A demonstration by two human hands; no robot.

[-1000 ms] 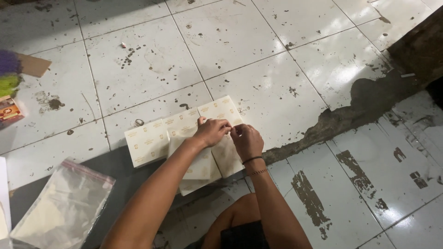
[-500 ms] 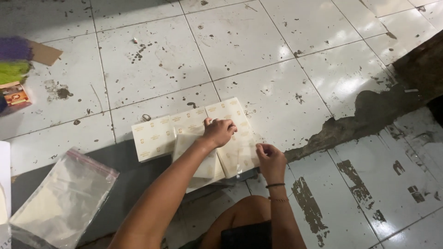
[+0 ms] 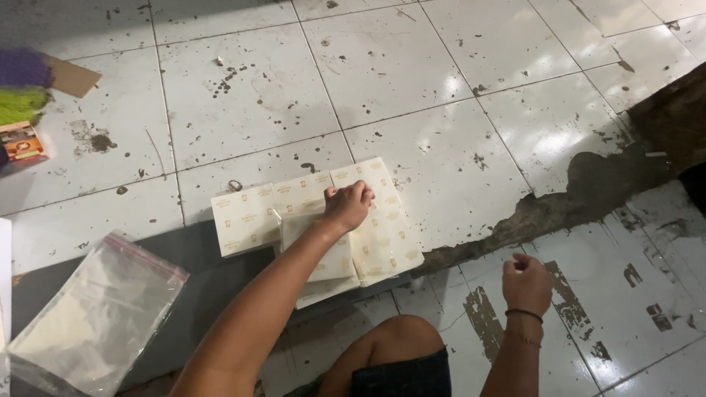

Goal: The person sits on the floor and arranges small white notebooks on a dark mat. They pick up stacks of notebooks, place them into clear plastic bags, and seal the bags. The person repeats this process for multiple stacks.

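A cream sheet of paper with a small printed pattern (image 3: 250,217) lies on the white tiled floor, with folded cream pieces (image 3: 323,268) stacked on its near side. My left hand (image 3: 348,206) rests on top of the folded stack, fingers curled and pressing down on the paper. My right hand (image 3: 526,283) hovers above the floor to the right, well clear of the paper, with loosely curled fingers and nothing visible in it. A thin band circles that wrist. My knee (image 3: 397,345) shows at the bottom edge.
A clear plastic zip bag (image 3: 95,316) lies at the lower left. At the far left edge sit a purple and green bundle (image 3: 22,88), a brown cardboard piece (image 3: 72,76) and a small printed box (image 3: 22,143). A broken, dark strip of floor (image 3: 588,184) runs to the right.
My right hand has left the paper and moved right and toward me. The left hand has stayed pressed on the folded stack.
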